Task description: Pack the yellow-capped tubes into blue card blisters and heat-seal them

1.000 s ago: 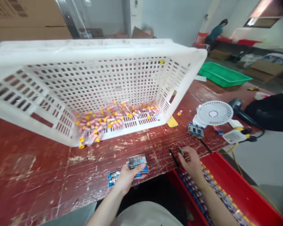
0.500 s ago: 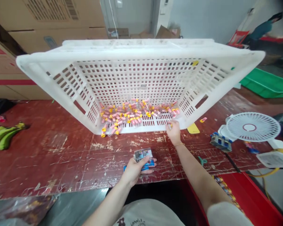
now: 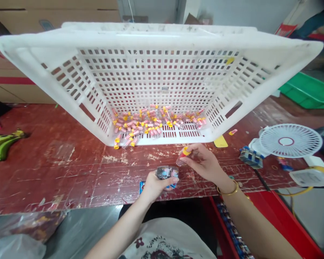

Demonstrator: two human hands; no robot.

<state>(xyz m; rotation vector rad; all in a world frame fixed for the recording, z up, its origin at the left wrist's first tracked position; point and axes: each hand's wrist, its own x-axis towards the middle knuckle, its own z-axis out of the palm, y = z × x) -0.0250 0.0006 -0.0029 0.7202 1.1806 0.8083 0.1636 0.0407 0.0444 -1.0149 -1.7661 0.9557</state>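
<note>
My left hand [image 3: 156, 185] is closed around a small stack of printed packs [image 3: 167, 173] with black, blue and clear parts, held over the table's front edge. Between the thumb and fingers of my right hand [image 3: 203, 162] is a small clear tube with a yellow cap [image 3: 186, 151] and something reddish inside. It is just above and to the right of the packs, apart from them. Behind both hands a large white plastic crate [image 3: 156, 39] lies on its side, opening towards me. Many similar yellow-capped tubes [image 3: 152, 124] with pink contents lie loose inside it.
The worn red table [image 3: 70, 180] carries green bananas [image 3: 5, 145] on the left. To the right are a loose capped tube [image 3: 233, 132], a yellow card [image 3: 220, 141], a banded bundle [image 3: 251, 157], a white fan grille [image 3: 290, 141] and a green tray [image 3: 307, 90]. A red bin [image 3: 283, 219] stands below.
My right hand has come out of the crate's lower right part with a capped tube, moving towards my left hand. The left hand still holds the packs. The view has tilted downward and closer.
</note>
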